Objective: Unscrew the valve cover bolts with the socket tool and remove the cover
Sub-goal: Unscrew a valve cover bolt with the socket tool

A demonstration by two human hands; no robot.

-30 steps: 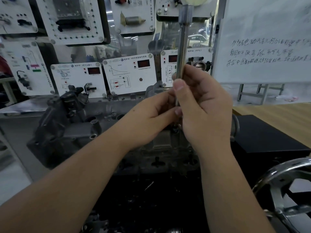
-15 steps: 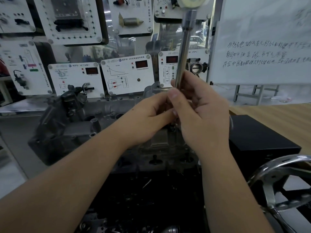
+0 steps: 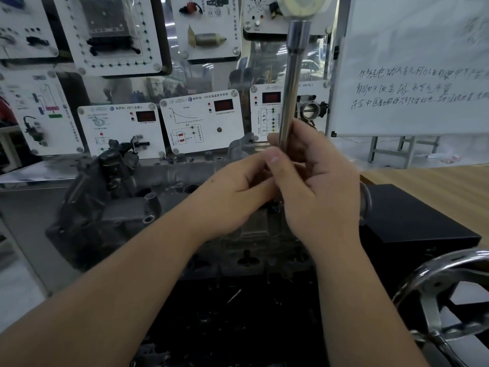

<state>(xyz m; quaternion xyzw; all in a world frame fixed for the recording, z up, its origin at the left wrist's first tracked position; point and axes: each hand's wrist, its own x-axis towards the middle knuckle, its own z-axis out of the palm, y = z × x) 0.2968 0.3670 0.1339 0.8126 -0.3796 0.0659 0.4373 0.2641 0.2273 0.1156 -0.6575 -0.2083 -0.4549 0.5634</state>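
The right hand [image 3: 315,192] is curled round the lower shaft of the socket tool [image 3: 292,83], thumb laid across the front of it. The left hand [image 3: 238,197] is being brought in from 9 o'clock, its fingertips pinching the same shaft just under the right thumb. The tool is being held near upright, its wider end up at 12 o'clock and tilted slightly right. Its lower end is hidden behind the hands, so whether it is seated on a bolt cannot be told.

Step in hand, as judged: a bolt is being spun out by finger-twisting the shaft, with the cover [image 3: 169,181] still sitting on the engine, under and at 9 o'clock of the hands. The next move is likely to call for steady downward pressure while the shaft is being turned, then lifting the bolt clear before the next one is being addressed.

Surroundings: sensor panels [image 3: 202,123] are mounted at 11 to 12 o'clock behind the engine. A whiteboard [image 3: 412,75] is standing at 1 o'clock. A black box [image 3: 412,215] is lying at 3 o'clock, and a handwheel [image 3: 439,295] at 4 o'clock. Nothing is seen blocking the tool; the dark bracket [image 3: 116,165] at 10 o'clock may be crowding bolts on that side.
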